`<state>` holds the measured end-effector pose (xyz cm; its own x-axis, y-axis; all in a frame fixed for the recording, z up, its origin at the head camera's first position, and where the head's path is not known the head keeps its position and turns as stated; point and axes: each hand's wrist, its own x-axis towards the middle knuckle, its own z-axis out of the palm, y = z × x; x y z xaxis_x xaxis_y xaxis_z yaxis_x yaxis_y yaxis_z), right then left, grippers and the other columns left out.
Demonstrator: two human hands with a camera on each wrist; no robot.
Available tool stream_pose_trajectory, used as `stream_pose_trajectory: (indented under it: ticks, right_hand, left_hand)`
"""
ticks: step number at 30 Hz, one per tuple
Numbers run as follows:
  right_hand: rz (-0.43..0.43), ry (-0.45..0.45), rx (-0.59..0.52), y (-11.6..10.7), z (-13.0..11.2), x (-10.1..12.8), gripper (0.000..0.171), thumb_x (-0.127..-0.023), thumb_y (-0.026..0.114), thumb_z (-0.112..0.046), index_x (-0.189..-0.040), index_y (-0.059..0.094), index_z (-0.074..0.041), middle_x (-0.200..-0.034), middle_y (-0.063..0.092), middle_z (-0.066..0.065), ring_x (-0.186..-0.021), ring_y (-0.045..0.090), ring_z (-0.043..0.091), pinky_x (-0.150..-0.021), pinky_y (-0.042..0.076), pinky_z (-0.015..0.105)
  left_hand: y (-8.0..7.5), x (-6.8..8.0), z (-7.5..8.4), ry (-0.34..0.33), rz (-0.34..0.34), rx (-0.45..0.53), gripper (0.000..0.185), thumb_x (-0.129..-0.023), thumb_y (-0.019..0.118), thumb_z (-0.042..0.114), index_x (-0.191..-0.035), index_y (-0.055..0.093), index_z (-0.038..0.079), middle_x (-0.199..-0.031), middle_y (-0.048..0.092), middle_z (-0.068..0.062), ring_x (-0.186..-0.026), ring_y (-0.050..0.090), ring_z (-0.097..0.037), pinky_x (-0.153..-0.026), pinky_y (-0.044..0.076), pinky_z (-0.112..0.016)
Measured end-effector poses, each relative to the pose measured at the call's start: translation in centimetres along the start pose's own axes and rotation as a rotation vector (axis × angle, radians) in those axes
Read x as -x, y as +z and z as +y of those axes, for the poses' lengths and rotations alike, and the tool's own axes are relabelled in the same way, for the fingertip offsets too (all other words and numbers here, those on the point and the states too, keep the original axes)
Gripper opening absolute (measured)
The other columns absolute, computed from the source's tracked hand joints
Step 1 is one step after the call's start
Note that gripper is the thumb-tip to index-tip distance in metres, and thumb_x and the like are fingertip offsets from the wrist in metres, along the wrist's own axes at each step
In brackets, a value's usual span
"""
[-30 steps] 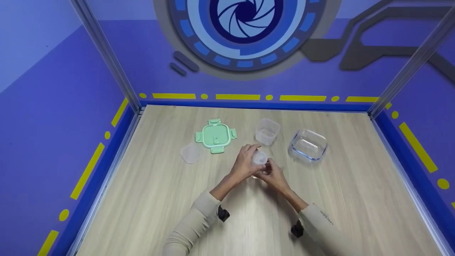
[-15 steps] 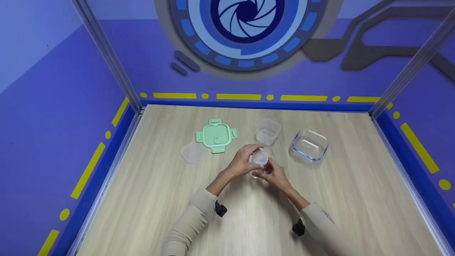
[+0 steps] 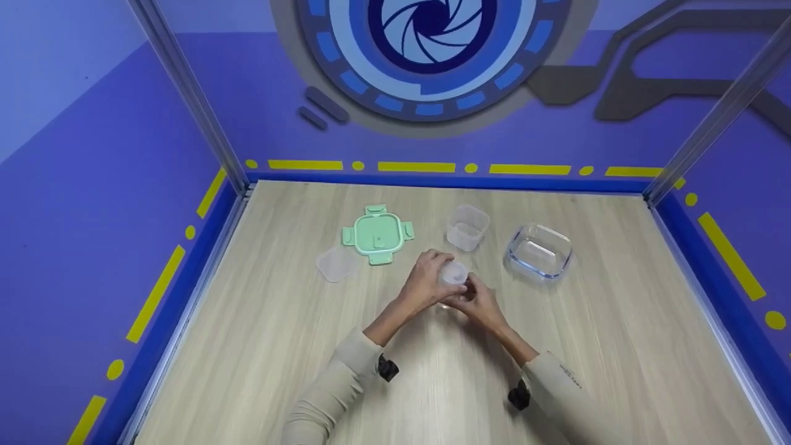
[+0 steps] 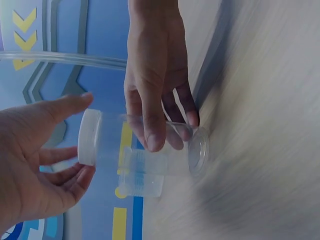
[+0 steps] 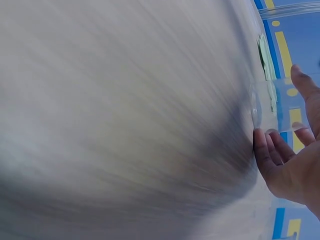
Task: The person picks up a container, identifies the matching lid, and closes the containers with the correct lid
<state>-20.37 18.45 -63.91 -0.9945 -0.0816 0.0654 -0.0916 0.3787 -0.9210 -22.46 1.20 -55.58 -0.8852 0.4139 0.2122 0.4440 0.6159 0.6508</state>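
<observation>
A clear cylindrical jar (image 4: 109,145) with a white screw lid (image 4: 89,137) stands upright between both hands near the middle of the table. My left hand (image 3: 425,283) holds the lid from above, its thumb and fingers round the rim. Lower down, my right hand (image 3: 479,304) grips the jar body, thumb on one side and fingers on the other, as the left wrist view shows. The jar's base (image 5: 255,105) is at or just over the tabletop; whether it touches, I cannot tell. From the head view, the hands hide most of the jar body.
Behind the hands stands a frosted plastic container (image 3: 468,228), with a clear glass box (image 3: 539,252) to its right. A green lid with clip flaps (image 3: 378,235) lies at the back left, beside a translucent square lid (image 3: 335,264). Walls enclose the wooden table (image 3: 259,346).
The left hand has turned slightly back and forth on the white lid. My right hand keeps its grip on the jar, and the other containers stay where they were.
</observation>
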Motion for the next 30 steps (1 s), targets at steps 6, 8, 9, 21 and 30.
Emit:
stream_pose_trajectory:
  ticks: [6, 8, 9, 21, 30]
  right_hand:
    - [0.008, -0.019, -0.033, 0.1, 0.1, 0.0, 0.047, -0.081, 0.087, -0.011, -0.120, 0.063, -0.001, -0.107, 0.070, 0.012, -0.094, 0.068, 0.027, -0.075, 0.052, 0.019]
    - [0.003, -0.033, -0.016, 0.2, 0.2, 0.0, 0.046, -0.082, 0.086, -0.011, -0.121, 0.063, -0.002, -0.105, 0.071, 0.010, -0.092, 0.067, 0.025, -0.075, 0.053, 0.021]
    - [0.002, -0.040, -0.003, 0.2, 0.2, -0.1, 0.046, -0.082, 0.086, -0.012, -0.121, 0.063, -0.001, -0.104, 0.071, 0.010, -0.092, 0.067, 0.024, -0.076, 0.054, 0.022]
    - [-0.086, -0.130, 0.136, -0.3, 0.4, -0.3, 0.050, -0.090, 0.080, -0.023, -0.129, 0.058, -0.003, -0.096, 0.067, 0.008, -0.077, 0.057, 0.014, -0.067, 0.045, 0.019]
    - [-0.111, -0.147, 0.148, -0.4, 0.5, -0.5, 0.041, -0.090, 0.079, -0.023, -0.121, 0.058, -0.005, -0.090, 0.063, 0.012, -0.074, 0.054, 0.013, -0.063, 0.042, 0.019]
  left_hand:
    - [0.6, 0.0, 0.5, -0.068, 0.046, -0.099, 0.061, -0.081, 0.087, 0.036, -0.126, 0.067, 0.001, -0.119, 0.064, -0.012, -0.111, 0.061, -0.023, -0.094, 0.055, -0.036]
    - [0.6, 0.0, 0.4, -0.060, 0.050, -0.121, 0.059, -0.081, 0.087, 0.036, -0.125, 0.068, 0.002, -0.118, 0.065, -0.011, -0.110, 0.061, -0.023, -0.093, 0.055, -0.035]
    - [0.6, 0.0, 0.3, -0.050, 0.051, -0.127, 0.059, -0.081, 0.087, 0.035, -0.125, 0.068, 0.001, -0.117, 0.065, -0.011, -0.109, 0.061, -0.023, -0.092, 0.055, -0.034]
    - [0.0, -0.5, -1.4, 0.160, -0.004, -0.140, 0.057, -0.085, 0.083, 0.039, -0.125, 0.069, 0.000, -0.117, 0.064, -0.012, -0.110, 0.059, -0.024, -0.093, 0.053, -0.034]
    - [-0.9, -1.3, -2.3, 0.211, -0.136, -0.104, 0.060, -0.088, 0.080, 0.038, -0.132, 0.065, 0.000, -0.121, 0.062, -0.013, -0.113, 0.057, -0.024, -0.097, 0.052, -0.035]
